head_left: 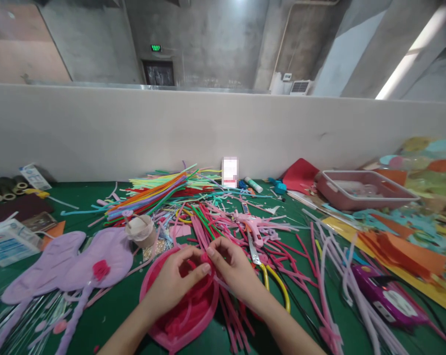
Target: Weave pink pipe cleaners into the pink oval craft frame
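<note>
Both my hands meet over a pink heart-shaped felt piece [159, 329] lying on the green table. My left hand [176, 281] has its fingers curled and pinches a pink pipe cleaner [207, 259] at the heart's upper edge. My right hand [233, 268] pinches the same pipe cleaner from the other side, fingertips almost touching the left ones. More pink pipe cleaners [233, 315] lie under and beside my right wrist.
A heap of coloured pipe cleaners [159, 195] lies behind. Yellow-handled scissors [272, 278] and a pink glue gun [254, 229] are right of my hands. Purple felt wings [71, 264] lie left, a small cup [140, 230] behind them, a pink tray [363, 190] and orange felt [403, 249] to the right.
</note>
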Motion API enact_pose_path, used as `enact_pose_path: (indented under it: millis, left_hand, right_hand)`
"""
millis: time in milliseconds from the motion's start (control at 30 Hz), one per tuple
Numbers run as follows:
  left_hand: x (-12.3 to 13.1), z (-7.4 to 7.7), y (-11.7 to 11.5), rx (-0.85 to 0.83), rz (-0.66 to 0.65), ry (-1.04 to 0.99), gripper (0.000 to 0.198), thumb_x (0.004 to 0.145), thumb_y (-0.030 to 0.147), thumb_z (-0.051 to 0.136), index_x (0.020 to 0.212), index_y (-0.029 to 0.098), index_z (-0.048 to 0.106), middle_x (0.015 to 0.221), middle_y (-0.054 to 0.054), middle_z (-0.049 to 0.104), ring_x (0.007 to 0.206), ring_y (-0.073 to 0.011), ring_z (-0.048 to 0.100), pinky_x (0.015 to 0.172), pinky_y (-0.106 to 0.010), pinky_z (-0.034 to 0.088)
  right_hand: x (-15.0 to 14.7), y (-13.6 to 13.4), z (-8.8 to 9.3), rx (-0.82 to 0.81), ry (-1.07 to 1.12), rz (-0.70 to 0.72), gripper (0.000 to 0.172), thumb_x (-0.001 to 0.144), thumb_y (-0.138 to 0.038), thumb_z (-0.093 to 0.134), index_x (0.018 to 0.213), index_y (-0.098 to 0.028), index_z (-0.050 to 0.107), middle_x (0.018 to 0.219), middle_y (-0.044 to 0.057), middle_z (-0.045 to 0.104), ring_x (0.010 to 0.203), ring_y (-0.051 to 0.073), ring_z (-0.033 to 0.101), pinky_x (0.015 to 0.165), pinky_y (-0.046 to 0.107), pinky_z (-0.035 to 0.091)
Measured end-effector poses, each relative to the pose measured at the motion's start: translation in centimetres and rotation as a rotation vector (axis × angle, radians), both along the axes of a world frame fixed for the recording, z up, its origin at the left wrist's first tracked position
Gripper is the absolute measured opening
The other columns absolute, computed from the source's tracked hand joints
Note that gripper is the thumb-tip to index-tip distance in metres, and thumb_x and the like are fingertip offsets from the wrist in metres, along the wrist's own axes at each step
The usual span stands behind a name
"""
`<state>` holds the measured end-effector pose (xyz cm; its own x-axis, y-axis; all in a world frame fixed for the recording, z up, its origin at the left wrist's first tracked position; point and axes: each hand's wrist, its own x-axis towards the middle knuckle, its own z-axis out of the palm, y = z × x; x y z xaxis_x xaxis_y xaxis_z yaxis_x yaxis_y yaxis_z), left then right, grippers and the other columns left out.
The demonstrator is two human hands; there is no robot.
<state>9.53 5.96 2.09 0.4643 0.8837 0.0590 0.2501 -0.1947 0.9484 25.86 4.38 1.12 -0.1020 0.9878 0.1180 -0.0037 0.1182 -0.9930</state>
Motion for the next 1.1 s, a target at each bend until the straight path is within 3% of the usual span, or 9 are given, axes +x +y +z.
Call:
enact_pose_path:
  millis: [200,567,700,833,1100]
  left_hand:
    - [-0.11,-0.35,0.43,-0.026,0.037,-0.115,0.019,0.083,0.037,0.061,0.079,0.018,0.062,0.077,-0.002,0.064,0.075,-0.0187,0.06,0.072,-0.029,0.048]
    - [-0.18,0.27,0.16,-0.064,0.053,-0.138,0.024,0.085,0.041,0.058,0.086,0.017,0.063,0.081,-0.002,0.064,0.077,-0.0179,0.059,0.071,-0.027,0.047]
    - [-0.32,0.14,0.36,-0.053,0.052,-0.127,0.024,0.087,0.039,0.056,0.086,0.017,0.064,0.081,-0.001,0.063,0.078,-0.0178,0.058,0.071,-0.027,0.044]
    - [-0.49,0.16,0.36,-0.007,0.046,-0.098,0.023,0.086,0.037,0.056,0.075,0.017,0.06,0.073,0.001,0.056,0.07,-0.0155,0.052,0.066,-0.026,0.04]
    - [-0.15,0.22,-0.04,0.127,0.02,-0.014,0.022,0.085,0.03,0.053,0.066,0.019,0.053,0.071,0.0,0.054,0.07,-0.0165,0.052,0.067,-0.027,0.04]
  right_hand:
    - [-0.34,0.0,-0.28,-0.103,0.162,0.058,0.043,0.086,-0.063,0.052,0.083,-0.02,0.052,0.064,-0.005,0.05,0.049,0.01,0.048,0.047,0.022,0.039]
    - [-0.19,0.11,-0.48,-0.053,0.163,0.064,0.027,0.083,-0.044,0.067,0.087,-0.019,0.058,0.072,-0.003,0.055,0.062,0.01,0.05,0.056,0.022,0.039]
    - [-0.24,0.1,-0.64,0.002,0.105,0.063,0.023,0.086,-0.04,0.065,0.094,-0.019,0.06,0.076,-0.002,0.056,0.066,0.011,0.052,0.061,0.023,0.041]
    - [-0.29,0.07,-0.57,0.03,0.038,0.051,0.021,0.086,-0.039,0.064,0.09,-0.018,0.062,0.079,0.0,0.06,0.071,0.013,0.054,0.064,0.024,0.042]
    - [-0.49,-0.17,-0.6,0.064,-0.182,-0.018,0.021,0.09,-0.036,0.057,0.078,-0.018,0.057,0.071,-0.001,0.058,0.062,0.012,0.052,0.056,0.023,0.038]
